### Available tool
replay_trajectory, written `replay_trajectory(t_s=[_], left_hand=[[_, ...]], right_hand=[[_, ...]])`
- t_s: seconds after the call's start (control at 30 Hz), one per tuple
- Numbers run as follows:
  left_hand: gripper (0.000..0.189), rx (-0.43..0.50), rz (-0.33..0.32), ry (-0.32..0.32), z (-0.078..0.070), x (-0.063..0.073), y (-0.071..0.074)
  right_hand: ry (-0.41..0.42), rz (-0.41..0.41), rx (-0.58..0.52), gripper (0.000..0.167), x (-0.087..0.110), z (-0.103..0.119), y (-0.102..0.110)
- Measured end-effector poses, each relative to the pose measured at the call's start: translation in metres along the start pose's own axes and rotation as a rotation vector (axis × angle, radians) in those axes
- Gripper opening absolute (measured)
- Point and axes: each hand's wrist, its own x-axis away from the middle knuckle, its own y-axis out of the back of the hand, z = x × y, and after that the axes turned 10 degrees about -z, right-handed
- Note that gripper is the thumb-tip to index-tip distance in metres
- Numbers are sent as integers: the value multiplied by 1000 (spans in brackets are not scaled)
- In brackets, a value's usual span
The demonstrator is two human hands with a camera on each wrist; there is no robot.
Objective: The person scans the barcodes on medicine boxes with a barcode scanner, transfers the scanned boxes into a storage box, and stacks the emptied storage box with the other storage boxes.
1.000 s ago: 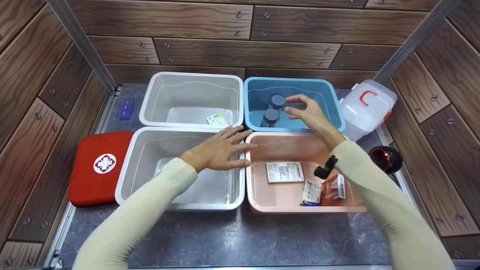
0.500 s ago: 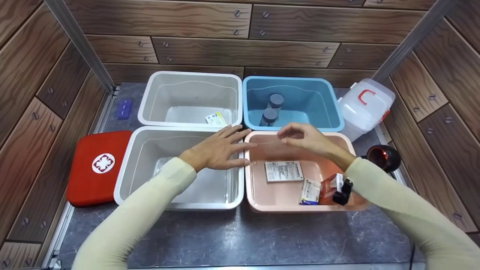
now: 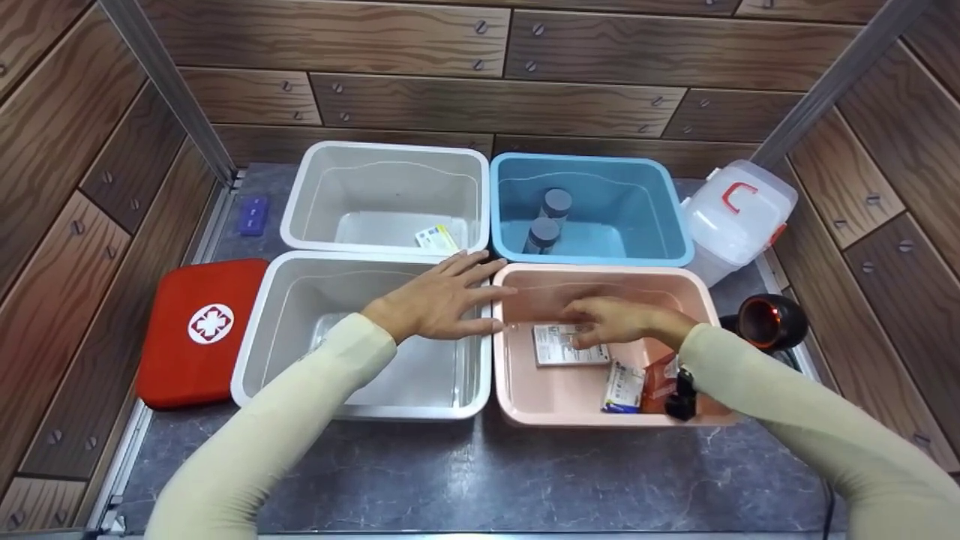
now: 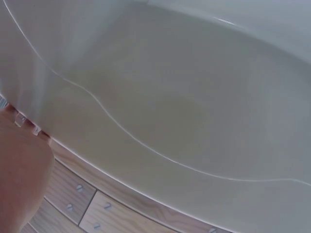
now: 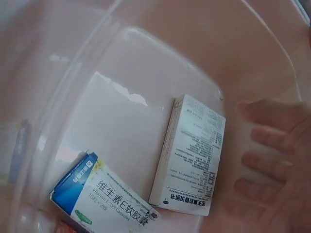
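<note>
My right hand (image 3: 611,319) reaches into the pink bin (image 3: 517,405), fingers spread and holding nothing. It hangs over a flat white medicine box (image 3: 551,349), seen beside the fingers as a printed medicine box (image 5: 192,155) in the right wrist view. Near it lies a white and blue Vitamin E capsule box (image 3: 623,390), and a red packet (image 3: 658,382) is partly hidden by the wrist camera. My left hand (image 3: 435,304) lies flat with fingers spread, across the rims where the bins meet, above the front grey bin (image 3: 360,412).
Behind stand another grey bin (image 3: 384,148) with a small card-like box (image 3: 436,238), and a blue bin (image 3: 626,253) holding two dark-capped bottles (image 3: 544,231). A red first-aid case (image 3: 184,360), a purple pill case (image 3: 253,216), a clear lidded box (image 3: 739,214) and a black scanner-like device (image 3: 780,319) flank them.
My right hand has left the bottles in the blue bin, come back toward me and lowered into the pink bin, its fingers spreading. My left hand has stayed in place.
</note>
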Motion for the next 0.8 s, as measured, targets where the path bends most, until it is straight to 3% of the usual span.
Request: replay_trajectory(t_s=[0.13,0.3,0.5,0.67,0.8], left_hand=[[74,-3,-1,-1,0,0,0],[74,-2,-5,-5,1,0,0],[74,-7,0,-10,1,-1,3],[73,-20,5,-16,2,0,3],[73,-15,5,-17,2,0,1]], right_hand=[[-40,72,42,70,1,-10,-4],[-26,66,85,71,2,-23,-10],[-66,96,181,72,-5,-22,-12],[-87,171,376,75,-20,-6,-18],[-70,209,532,88,-32,6,-27]])
